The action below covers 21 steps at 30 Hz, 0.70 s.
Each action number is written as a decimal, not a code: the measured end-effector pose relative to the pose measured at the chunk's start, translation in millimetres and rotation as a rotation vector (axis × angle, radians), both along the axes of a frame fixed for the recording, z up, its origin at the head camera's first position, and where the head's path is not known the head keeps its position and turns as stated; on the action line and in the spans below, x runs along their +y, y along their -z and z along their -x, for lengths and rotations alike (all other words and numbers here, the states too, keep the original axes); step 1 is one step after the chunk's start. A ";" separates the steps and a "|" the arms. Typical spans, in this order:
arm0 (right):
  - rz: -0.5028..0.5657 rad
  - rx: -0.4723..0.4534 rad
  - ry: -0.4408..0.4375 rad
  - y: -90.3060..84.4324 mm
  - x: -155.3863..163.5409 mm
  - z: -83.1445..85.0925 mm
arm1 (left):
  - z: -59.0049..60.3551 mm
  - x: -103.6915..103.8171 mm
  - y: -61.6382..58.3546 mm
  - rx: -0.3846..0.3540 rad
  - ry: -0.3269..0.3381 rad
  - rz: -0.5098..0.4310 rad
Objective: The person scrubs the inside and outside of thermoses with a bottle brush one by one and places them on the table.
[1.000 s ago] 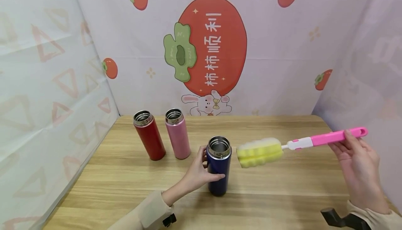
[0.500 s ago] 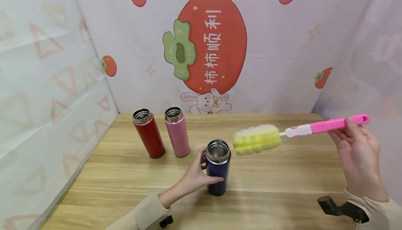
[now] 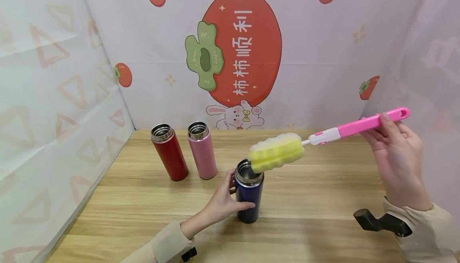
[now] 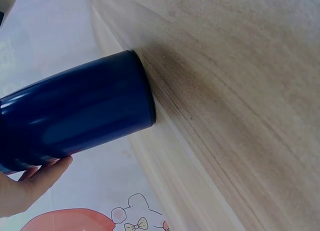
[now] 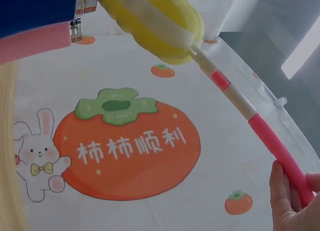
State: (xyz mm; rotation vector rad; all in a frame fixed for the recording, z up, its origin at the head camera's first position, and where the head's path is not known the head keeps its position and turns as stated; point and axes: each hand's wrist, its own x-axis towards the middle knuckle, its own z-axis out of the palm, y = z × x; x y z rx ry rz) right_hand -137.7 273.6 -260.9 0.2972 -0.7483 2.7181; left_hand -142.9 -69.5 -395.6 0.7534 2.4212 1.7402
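A dark blue flask (image 3: 248, 193) stands open-mouthed on the wooden table (image 3: 323, 199), and my left hand (image 3: 223, 200) grips its side. In the left wrist view the blue flask (image 4: 75, 126) fills the left half with my fingertips (image 4: 45, 173) under it. My right hand (image 3: 395, 155) holds the pink handle of a bottle brush (image 3: 359, 126). Its yellow sponge head (image 3: 276, 152) hovers tilted just above the flask's steel rim. In the right wrist view the sponge head (image 5: 155, 21) and the pink handle (image 5: 280, 153) appear, my right hand (image 5: 295, 201) at the handle's end.
A red flask (image 3: 169, 152) and a pink flask (image 3: 202, 149) stand open at the back left of the table. Printed cloth walls (image 3: 237, 51) close in the back and both sides. A black wrist mount (image 3: 377, 221) sits by my right sleeve.
My right hand has risen and swung the brush leftward, bringing the sponge head from beside the blue flask to just over its mouth. My left hand keeps its grip on the flask.
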 end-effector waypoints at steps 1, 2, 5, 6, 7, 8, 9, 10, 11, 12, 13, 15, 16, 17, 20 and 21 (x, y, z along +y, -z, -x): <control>-0.021 -0.001 0.005 -1.9 -2.5 0.4 | -0.1 -0.1 0.1 0.001 0.000 0.003; -0.036 -0.003 0.007 -3.8 -4.7 0.7 | -0.1 -0.2 0.2 0.003 0.001 0.005; -0.097 -0.012 0.018 -11.4 -10.8 2.1 | 0.0 -0.4 0.6 0.013 0.004 0.004; -0.121 -0.010 0.023 -14.5 -12.9 2.9 | -0.1 -0.7 0.7 0.015 0.004 0.004; -0.148 -0.002 0.030 -17.9 -14.8 3.3 | -0.3 -0.5 0.8 0.014 0.003 0.003; -0.171 0.009 0.034 -21.9 -16.7 3.6 | -0.4 -0.4 0.9 0.015 0.003 0.001; -0.206 0.023 0.045 -26.2 -19.0 3.9 | -0.4 -0.5 1.1 0.015 0.003 -0.002; -0.235 0.038 0.054 -30.8 -21.5 4.3 | -0.5 -0.6 1.4 0.016 0.002 -0.001; -0.264 0.064 0.065 -35.6 -24.4 4.6 | -0.6 -0.7 1.5 0.016 0.000 -0.001; -0.292 0.081 0.073 -40.9 -27.3 4.7 | -0.6 -0.8 1.6 0.017 -0.002 0.001; -0.322 0.097 0.083 -46.5 -30.3 4.6 | -0.6 -0.8 1.6 0.018 -0.002 0.001; -0.405 0.121 0.121 -57.7 -36.9 4.0 | -0.6 -1.0 1.6 0.017 -0.003 0.004; -0.441 0.128 0.134 -63.5 -40.2 3.8 | -0.7 -0.9 1.3 0.015 -0.003 0.006; -0.481 0.135 0.149 -69.0 -43.7 3.5 | -0.8 -0.8 0.9 0.013 -0.003 0.008; -0.620 0.133 0.189 -86.0 -55.5 3.2 | -1.0 -0.5 0.2 0.003 -0.001 0.011; -0.660 0.136 0.188 -91.9 -59.9 3.5 | -1.0 -0.4 0.0 0.002 0.000 0.011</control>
